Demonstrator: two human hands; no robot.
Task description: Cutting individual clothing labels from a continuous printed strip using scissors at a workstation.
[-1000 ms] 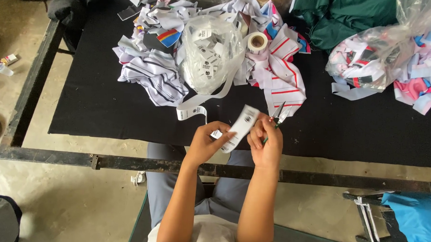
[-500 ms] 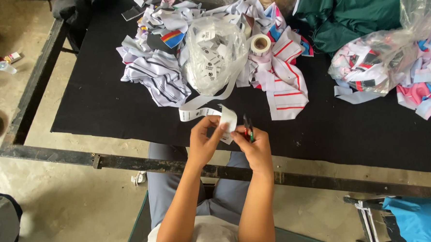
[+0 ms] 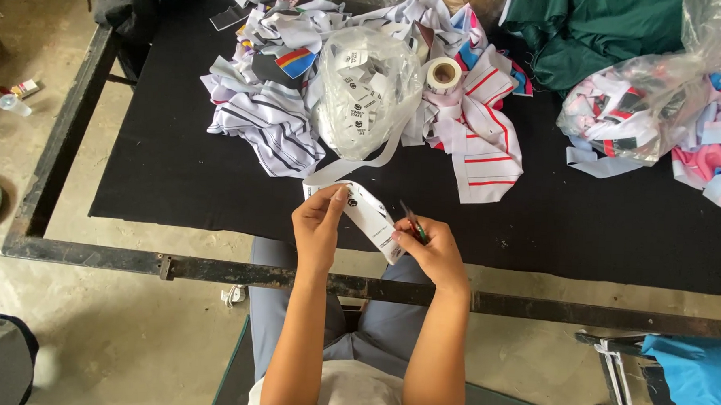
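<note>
Tape [image 3: 369, 217] of white labels lies stretched between my hands, just above the near edge of the bench [image 3: 175, 178]. My left hand [image 3: 317, 225] pinches its far end; my right hand [image 3: 431, 250] is closed on the near end and small scissors [image 3: 412, 223]. I should keep it flat and cut straight between labels.

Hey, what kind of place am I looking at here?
Likely a small garment workshop: a black work table heaped with striped fabric pieces, a clear bag of white labels, and a label strip held in both hands.

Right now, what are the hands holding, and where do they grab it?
Both hold a white label strip: left hand at its upper end, right hand at its lower end, with small snips.
</note>
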